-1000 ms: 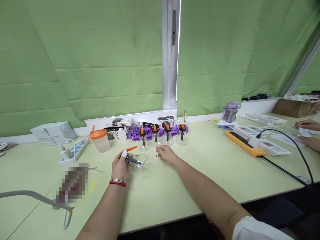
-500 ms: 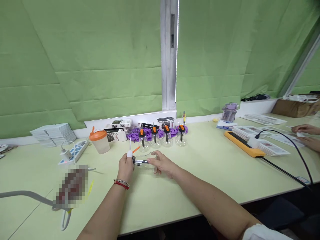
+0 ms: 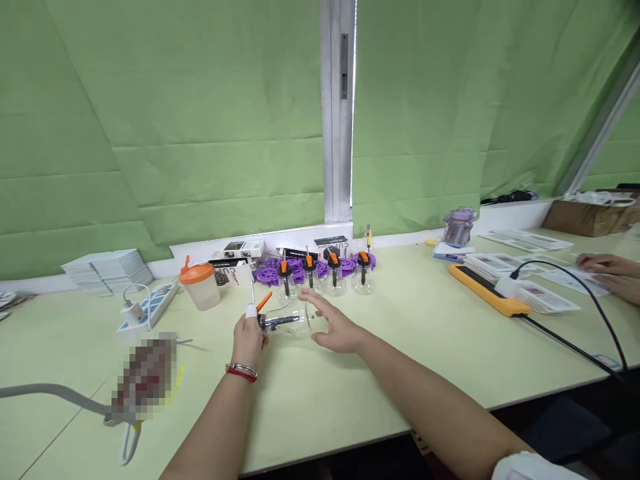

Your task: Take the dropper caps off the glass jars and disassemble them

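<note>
Head view, centre of frame: grips clear glass flask with orange-black stopper (image 3: pixel 293 320) sideways over pale green table (image 3: pixel 400 373), left hand (image 3: pixel 247 340) clenched at stopper end, probably leaving body free; keeps right hand (image 3: pixel 335 327) released, fingers spread, just beside flask's base.

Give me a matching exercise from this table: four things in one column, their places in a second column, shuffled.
Things
1. clear bottle
2. power strip
3. cup with orange lid
4. purple water bottle

Places
A. near the wall, right of the window frame
B. lying sideways in the grip of the left hand
C. farthest left of the four, with a white plug in it
D. standing between the power strip and the row of small orange-capped bottles

Pairs: 1-B, 2-C, 3-D, 4-A
</note>
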Available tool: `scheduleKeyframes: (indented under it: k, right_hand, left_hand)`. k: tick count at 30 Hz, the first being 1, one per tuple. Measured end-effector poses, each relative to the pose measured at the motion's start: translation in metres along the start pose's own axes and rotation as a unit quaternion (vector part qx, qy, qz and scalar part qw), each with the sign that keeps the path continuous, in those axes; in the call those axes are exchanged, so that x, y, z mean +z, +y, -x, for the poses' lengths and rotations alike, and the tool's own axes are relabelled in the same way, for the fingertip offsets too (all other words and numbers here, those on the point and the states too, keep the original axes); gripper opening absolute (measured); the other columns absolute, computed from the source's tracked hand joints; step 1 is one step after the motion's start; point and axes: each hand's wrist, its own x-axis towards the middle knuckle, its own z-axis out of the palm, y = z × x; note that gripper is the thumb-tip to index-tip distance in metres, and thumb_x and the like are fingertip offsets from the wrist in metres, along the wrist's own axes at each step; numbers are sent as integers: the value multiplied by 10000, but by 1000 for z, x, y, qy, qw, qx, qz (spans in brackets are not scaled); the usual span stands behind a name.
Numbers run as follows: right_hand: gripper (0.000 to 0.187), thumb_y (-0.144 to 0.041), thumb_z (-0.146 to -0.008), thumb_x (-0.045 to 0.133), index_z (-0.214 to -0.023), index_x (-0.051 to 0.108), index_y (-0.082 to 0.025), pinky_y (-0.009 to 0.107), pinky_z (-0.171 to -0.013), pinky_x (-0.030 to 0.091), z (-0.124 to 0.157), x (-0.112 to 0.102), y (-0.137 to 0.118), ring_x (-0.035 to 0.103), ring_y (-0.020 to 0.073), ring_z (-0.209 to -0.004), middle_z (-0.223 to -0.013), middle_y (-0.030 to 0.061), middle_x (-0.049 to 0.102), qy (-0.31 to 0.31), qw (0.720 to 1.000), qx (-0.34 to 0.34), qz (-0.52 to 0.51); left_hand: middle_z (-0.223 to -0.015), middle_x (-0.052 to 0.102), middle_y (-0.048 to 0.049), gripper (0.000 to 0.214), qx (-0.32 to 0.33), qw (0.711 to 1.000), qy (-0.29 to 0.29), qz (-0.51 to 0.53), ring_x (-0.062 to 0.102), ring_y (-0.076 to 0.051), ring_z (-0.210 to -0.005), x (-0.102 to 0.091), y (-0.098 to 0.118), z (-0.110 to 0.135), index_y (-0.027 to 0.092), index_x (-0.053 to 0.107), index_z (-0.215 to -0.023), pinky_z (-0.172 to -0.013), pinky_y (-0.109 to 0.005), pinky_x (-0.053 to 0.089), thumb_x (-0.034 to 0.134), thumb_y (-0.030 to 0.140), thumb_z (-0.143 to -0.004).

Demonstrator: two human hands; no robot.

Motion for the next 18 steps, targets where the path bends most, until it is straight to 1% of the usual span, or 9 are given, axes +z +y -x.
scheduleKeyframes:
  k: [2, 4, 5, 9, 10, 12, 14, 16, 18]
  right_hand:
    - [676, -488, -719, 652, -1330, 393, -357, 416, -871, 462, -1, -3, 0, 444, 263, -1224, -1426, 82, 351, 12, 997, 63, -37]
    - [656, -622, -745, 560, -1300, 409, -305, 391, -721, 512, -3, -4, 2, 565, 255, -1040, -1306, 122, 440, -1, 983, 164, -80]
    - [687, -636, -714, 595, -1280, 425, -286, 367, -676, 517, -4, -5, 2, 588, 238, -966, -1265, 125, 462, -13, 981, 175, -82]
    - [876, -399, -536, 842, -1302, 423, -326, 284, -751, 493, -9, -7, 3, 526, 190, -1037, -1354, 85, 398, 4, 999, 29, -32]
    - [845, -437, -582, 812, -1315, 408, -326, 276, -739, 491, -9, -7, 3, 524, 185, -1033, -1355, 86, 399, 19, 999, 32, -31]
    - [689, -591, -730, 632, -1305, 416, -277, 279, -632, 492, -9, -8, 1, 568, 183, -916, -1265, 115, 469, 28, 993, 106, -43]
    - [638, -630, -763, 559, -1252, 463, -231, 283, -552, 481, -7, -9, -1, 591, 180, -800, -1170, 124, 518, 12, 989, 145, -26]
    - [681, -535, -656, 725, -1226, 500, -237, 305, -624, 504, -5, -11, -4, 591, 200, -885, -1214, 116, 504, -7, 997, 66, 43]
    - [828, -406, -536, 842, -1271, 483, -278, 332, -793, 497, -2, -13, -6, 521, 235, -1098, -1336, 98, 435, -7, 993, -39, 115]
  left_hand:
    - [-472, 358, 83, 360, 5, 1000, -11, -2, 341, -80, -330, 1, 0, 1, 206, 454, -652, -294, -215, 262, 467, 538, -789]
    - [-467, 374, 80, 359, 13, 1000, -22, -18, 355, -84, -331, 3, 0, 3, 201, 465, -657, -298, -217, 275, 463, 533, -794]
    - [-463, 378, 80, 361, 15, 999, -24, -26, 360, -85, -329, 4, 0, 4, 199, 471, -660, -300, -217, 277, 460, 534, -796]
    - [-448, 366, 86, 371, 23, 999, -28, -30, 367, -88, -318, 5, -1, 7, 200, 467, -668, -297, -217, 265, 450, 545, -803]
    - [-445, 366, 87, 372, 27, 999, -32, -32, 368, -88, -316, 5, -2, 7, 202, 464, -671, -296, -216, 263, 446, 548, -806]
    - [-444, 376, 84, 377, 39, 998, -40, -41, 374, -90, -317, 5, -3, 7, 202, 471, -685, -299, -216, 268, 433, 553, -817]
    - [-446, 394, 79, 384, 48, 996, -44, -54, 381, -91, -319, 5, -3, 8, 201, 481, -697, -302, -216, 274, 418, 558, -826]
    - [-440, 407, 73, 392, 52, 995, -46, -65, 386, -93, -319, 6, -3, 9, 201, 483, -699, -304, -217, 279, 400, 559, -834]
    - [-436, 406, 71, 399, 55, 995, -50, -69, 385, -94, -316, 6, -2, 10, 202, 476, -695, -304, -218, 280, 387, 562, -841]
